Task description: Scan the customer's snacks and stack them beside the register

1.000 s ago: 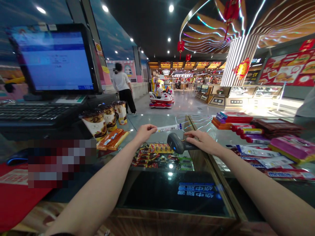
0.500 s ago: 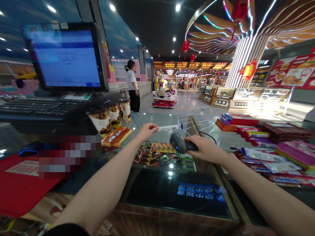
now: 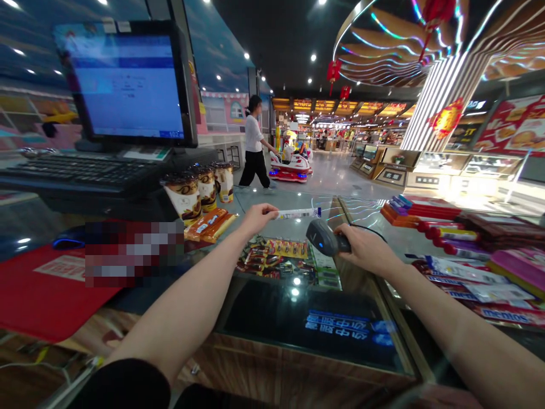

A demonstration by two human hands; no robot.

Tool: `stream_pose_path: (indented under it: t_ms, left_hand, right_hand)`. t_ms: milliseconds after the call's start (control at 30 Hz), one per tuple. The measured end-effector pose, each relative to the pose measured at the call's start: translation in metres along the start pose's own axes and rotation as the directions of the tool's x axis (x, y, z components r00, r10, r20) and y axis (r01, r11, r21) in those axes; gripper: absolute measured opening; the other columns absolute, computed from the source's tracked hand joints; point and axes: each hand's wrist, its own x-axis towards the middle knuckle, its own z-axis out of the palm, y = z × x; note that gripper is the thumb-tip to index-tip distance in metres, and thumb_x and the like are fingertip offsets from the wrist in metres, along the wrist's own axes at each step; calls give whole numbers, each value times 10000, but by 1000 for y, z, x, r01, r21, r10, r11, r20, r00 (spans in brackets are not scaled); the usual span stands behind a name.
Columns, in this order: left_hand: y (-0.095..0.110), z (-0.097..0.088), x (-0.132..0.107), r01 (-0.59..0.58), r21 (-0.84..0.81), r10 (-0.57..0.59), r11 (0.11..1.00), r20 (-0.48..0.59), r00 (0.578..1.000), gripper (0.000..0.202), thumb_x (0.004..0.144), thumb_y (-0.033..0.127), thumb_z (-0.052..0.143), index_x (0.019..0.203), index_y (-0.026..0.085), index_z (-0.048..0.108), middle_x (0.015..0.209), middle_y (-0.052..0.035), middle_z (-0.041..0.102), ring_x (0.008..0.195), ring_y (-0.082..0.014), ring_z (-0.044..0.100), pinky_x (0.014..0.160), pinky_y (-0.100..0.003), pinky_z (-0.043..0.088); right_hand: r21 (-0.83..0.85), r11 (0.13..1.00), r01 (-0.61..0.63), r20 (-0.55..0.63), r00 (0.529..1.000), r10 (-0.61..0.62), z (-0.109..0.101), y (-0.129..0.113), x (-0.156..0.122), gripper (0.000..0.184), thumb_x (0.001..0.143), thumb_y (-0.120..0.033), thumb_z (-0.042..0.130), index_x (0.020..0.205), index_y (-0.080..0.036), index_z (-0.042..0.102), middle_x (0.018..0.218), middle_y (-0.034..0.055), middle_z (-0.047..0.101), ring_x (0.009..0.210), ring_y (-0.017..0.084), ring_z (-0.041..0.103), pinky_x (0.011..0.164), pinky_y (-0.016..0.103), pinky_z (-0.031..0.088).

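Here's the left hand [image 3: 258, 219], thumb and fingertips pinching the near end of a slim white packet [image 3: 298, 214], which juts out rightward from those fingers, level above the glass counter [image 3: 293, 199], its blue tip pointing at the right side. And over there the right hand [image 3: 364, 248] has its fingers curled around the handle of a dark scanner [image 3: 322, 237]! How hard they press, you cannot tell. The scanner's head sticks out left of those fingers, a blue light glowing on it, close to the packet's blue tip; a black cable [image 3: 371, 229] curves away just beyond the knuckles.

Left of the pinching fingers lie orange packets [image 3: 209, 225], with three lidded cups [image 3: 184, 200] lined up behind them, and farther left stands a lit monitor [image 3: 131, 85] over a keyboard [image 3: 63, 177]. Below and between the two sets of fingers, small packaged goods [image 3: 272, 258] show through the glass. Right of the right fingers, it's sweets galore: red boxes [image 3: 434, 209], colourful tubes [image 3: 453, 234] and a Mentos pack [image 3: 506, 314]. Well beyond the left fingers, a person in a white top [image 3: 254, 136] is mid-stride beside a white-and-red ride-on car [image 3: 292, 166].
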Motion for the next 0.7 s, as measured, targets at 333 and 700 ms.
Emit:
stream_pose_path:
  t_ms: [333, 700]
  left_hand:
    - [-1, 0, 1, -23, 16, 23, 1000, 2, 1000, 273, 732, 369, 627, 884, 178, 749, 810, -36, 730, 748, -162, 612, 707, -264, 462]
    - [-2, 0, 2, -17, 8, 17, 1000, 1, 1000, 266, 727, 366, 636, 878, 178, 747, 817, -37, 729, 751, -156, 609, 714, -263, 463]
  right_hand:
    - [-23, 1000, 4, -16, 1000, -4, 2, 2, 2, 309, 818, -282, 590, 1103, -216, 490, 1040, 90, 668, 930, 258, 648, 740, 340, 478]
    - [-39, 999, 3, 10, 1000, -3, 2, 4, 1, 286, 834, -280, 589, 1088, -213, 477, 1018, 83, 668, 913, 259, 645, 738, 350, 481]
